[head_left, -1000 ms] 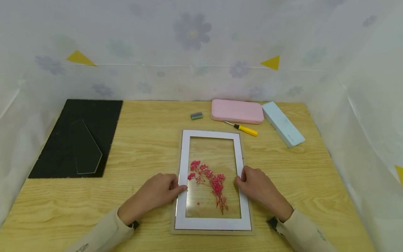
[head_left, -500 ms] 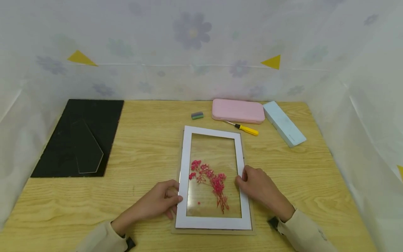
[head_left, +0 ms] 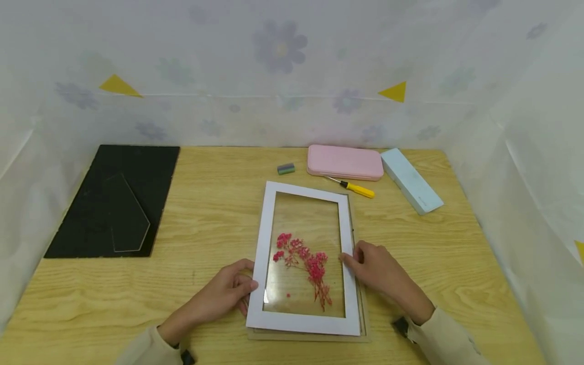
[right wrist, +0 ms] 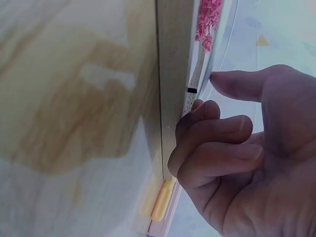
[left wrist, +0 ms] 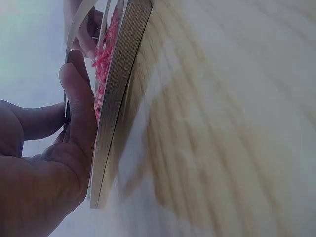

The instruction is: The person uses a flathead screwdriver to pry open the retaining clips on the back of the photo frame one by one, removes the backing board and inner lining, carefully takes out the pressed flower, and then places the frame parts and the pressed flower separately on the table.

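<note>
A white mat board [head_left: 302, 323] with a rectangular window lies slightly askew over the wooden picture frame [left wrist: 114, 91]. Through the window show dried pink flowers [head_left: 316, 266]. My left hand [head_left: 228, 289] pinches the mat's left edge, thumb on top and fingers beneath; in the left wrist view the mat bows up off the frame there. On the opposite side, my right hand [head_left: 380, 266] pinches the right edge, its thumb on the upper face. In the right wrist view its other fingers curl beside the frame's wooden side.
A black backing board [head_left: 82, 203] with a stand flap lies at the left. Behind the frame are a small grey-green cylinder [head_left: 286, 169], a pink case [head_left: 345, 162], a yellow-handled screwdriver [head_left: 360, 190] and a pale blue box [head_left: 412, 181]. Patterned sheeting encloses the table.
The mat has risen at its left side and shifted left, baring the frame's right edge. My left hand has moved left and down with its edge; the right thumb reaches further onto the mat.
</note>
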`<state>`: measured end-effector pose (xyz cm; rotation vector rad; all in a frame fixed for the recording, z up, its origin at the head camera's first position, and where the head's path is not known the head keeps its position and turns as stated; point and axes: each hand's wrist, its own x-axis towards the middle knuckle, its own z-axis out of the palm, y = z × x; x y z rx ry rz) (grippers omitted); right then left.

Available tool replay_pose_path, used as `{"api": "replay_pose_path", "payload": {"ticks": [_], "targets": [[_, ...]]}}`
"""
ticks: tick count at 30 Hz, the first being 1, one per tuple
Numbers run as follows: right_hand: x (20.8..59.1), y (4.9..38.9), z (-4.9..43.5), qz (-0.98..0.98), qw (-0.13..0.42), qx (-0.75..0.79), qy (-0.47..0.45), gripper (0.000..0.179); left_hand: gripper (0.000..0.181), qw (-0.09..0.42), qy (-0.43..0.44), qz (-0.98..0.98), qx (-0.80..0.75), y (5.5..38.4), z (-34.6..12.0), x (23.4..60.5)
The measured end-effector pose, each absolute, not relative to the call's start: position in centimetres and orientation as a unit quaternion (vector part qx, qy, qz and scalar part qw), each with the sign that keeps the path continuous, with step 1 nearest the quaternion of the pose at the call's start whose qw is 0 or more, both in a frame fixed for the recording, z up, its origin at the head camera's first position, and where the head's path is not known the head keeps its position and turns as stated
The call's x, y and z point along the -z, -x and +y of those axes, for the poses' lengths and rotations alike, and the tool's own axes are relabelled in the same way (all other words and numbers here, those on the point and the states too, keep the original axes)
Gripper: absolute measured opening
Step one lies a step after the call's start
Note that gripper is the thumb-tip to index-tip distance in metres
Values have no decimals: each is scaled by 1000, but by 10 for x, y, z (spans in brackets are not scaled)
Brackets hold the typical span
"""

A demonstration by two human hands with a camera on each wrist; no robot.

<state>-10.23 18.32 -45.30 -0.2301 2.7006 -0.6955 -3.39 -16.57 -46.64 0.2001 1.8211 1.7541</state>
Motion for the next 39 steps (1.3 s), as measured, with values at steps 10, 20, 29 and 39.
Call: {"api": "replay_pose_path", "payload": {"ticks": [10, 20, 29, 39], "targets": [[448, 104, 188, 955, 140, 252, 69, 35, 35, 253, -74, 720, -642, 36, -192, 463], [453, 105, 191, 961, 158, 217, 70, 26, 46, 181, -13, 771, -610, 45, -244, 445], [449, 105, 191, 958, 170, 217, 75, 23, 49, 96, 11, 846, -524, 45, -289, 441], [448, 103, 206, 961, 168, 204, 78, 23, 49, 111, 33, 858, -501, 42, -305, 445]]}}
